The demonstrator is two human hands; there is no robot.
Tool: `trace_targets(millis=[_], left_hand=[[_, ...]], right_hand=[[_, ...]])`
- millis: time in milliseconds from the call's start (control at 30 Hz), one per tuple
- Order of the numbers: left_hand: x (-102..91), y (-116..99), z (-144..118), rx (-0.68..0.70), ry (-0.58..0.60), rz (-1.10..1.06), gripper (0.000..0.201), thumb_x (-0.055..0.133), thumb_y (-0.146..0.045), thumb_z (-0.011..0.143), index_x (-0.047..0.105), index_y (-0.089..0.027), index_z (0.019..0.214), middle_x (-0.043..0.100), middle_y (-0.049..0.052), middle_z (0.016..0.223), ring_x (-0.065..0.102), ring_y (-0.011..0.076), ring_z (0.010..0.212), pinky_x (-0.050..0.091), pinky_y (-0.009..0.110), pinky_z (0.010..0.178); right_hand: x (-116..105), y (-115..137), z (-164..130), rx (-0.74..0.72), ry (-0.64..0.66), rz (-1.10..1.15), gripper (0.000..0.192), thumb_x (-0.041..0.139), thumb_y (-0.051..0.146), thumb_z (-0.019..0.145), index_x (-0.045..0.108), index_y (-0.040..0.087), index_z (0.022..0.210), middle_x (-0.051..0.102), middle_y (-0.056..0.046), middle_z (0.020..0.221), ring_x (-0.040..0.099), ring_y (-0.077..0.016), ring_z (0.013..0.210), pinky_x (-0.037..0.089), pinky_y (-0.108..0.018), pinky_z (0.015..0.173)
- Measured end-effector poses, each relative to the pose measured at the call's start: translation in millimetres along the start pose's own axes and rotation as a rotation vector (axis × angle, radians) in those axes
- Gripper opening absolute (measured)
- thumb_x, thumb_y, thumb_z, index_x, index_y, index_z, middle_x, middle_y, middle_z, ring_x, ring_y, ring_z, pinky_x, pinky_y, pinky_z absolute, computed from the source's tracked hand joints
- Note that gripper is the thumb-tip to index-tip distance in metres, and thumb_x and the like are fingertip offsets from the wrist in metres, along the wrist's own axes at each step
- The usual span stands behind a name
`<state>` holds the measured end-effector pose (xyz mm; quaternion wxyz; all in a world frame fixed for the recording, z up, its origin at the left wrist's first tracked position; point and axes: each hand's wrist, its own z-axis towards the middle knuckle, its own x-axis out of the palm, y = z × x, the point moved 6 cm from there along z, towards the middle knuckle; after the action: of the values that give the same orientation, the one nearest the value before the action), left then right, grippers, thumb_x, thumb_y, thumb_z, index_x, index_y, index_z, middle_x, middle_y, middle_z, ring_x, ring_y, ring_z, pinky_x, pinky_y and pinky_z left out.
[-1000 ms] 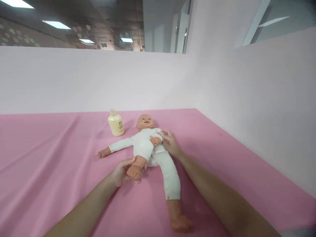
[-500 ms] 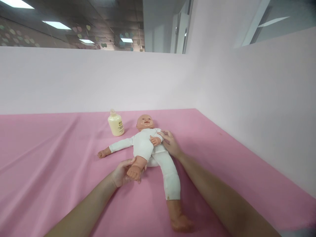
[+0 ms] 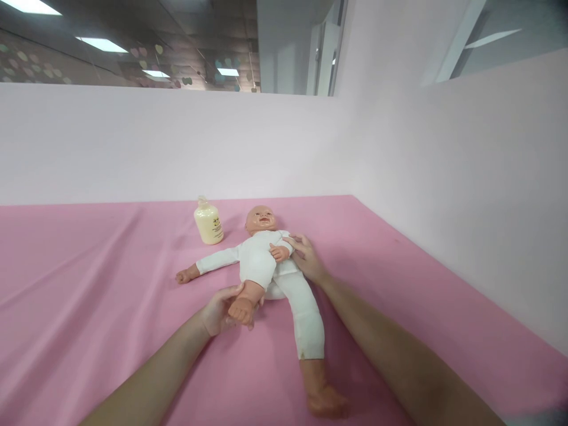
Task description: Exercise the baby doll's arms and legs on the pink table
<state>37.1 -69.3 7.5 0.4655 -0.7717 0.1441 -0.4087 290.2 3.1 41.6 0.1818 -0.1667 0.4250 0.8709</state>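
A baby doll [image 3: 261, 254] with a white cloth body lies on its back, its head pointing away from me. My left hand [image 3: 222, 310] is wrapped round the ankle of one leg, which is bent and raised toward its belly. The thumb shows on top; the other fingers pass behind the ankle. My right hand [image 3: 308, 257] rests at the doll's side, with fingers on the sleeve of the arm folded over its chest. Whether those fingers grip the arm is hard to see. The doll's other leg lies straight toward me, and its other arm stretches out to the left.
A pale yellow pump bottle [image 3: 209, 222] stands to the left of the doll's head. Pink cloth [image 3: 110, 284] with some creases covers the surface. White walls [image 3: 177, 142] rise at the back and right, with a window [image 3: 199, 41] above the back one.
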Motion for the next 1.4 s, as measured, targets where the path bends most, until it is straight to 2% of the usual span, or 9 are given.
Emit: trace_targets(millis=[333,1033,1200,1400], left_hand=[[0.0,0.6,-0.2,-0.005,-0.036,0.018,0.049,0.073,-0.064,0.079,0.078,-0.016,0.088,0.073,0.012,0.094,0.052,0.0158,0.059,0.05,0.038,0.065],[-3.3,4.8,-0.4,-0.024,-0.008,0.032,0.051,0.069,-0.064,0.082,0.077,-0.014,0.091,0.075,0.014,0.095,0.057,0.019,0.061,0.049,0.038,0.066],[-3.6,4.6,-2.7,-0.015,-0.052,0.058,0.049,0.07,-0.064,0.082,0.079,-0.017,0.09,0.075,0.014,0.096,0.056,0.0194,0.06,0.049,0.039,0.065],[2.1,0.6,-4.5,-0.013,-0.011,0.055,0.048,0.071,-0.063,0.083,0.08,-0.017,0.092,0.074,0.016,0.097,0.059,0.021,0.063,0.051,0.039,0.066]], right_hand=[[0.9,-2.0,0.0,0.007,-0.012,-0.007,0.043,0.054,0.03,0.105,0.07,0.034,0.144,0.054,-0.01,0.147,0.052,-0.0246,0.144,0.04,-0.048,0.129],[1.1,-2.5,0.4,-0.001,-0.016,-0.017,0.047,0.052,0.023,0.103,0.069,0.034,0.145,0.055,-0.01,0.147,0.052,-0.0237,0.144,0.04,-0.048,0.128],[0.5,-1.7,0.6,-0.015,-0.01,-0.025,0.046,0.052,0.025,0.104,0.069,0.034,0.146,0.055,-0.01,0.147,0.053,-0.024,0.143,0.042,-0.047,0.127],[0.2,-0.2,0.1,-0.004,-0.015,-0.022,0.045,0.053,0.028,0.104,0.069,0.035,0.145,0.056,-0.009,0.147,0.052,-0.0246,0.143,0.042,-0.049,0.128]])
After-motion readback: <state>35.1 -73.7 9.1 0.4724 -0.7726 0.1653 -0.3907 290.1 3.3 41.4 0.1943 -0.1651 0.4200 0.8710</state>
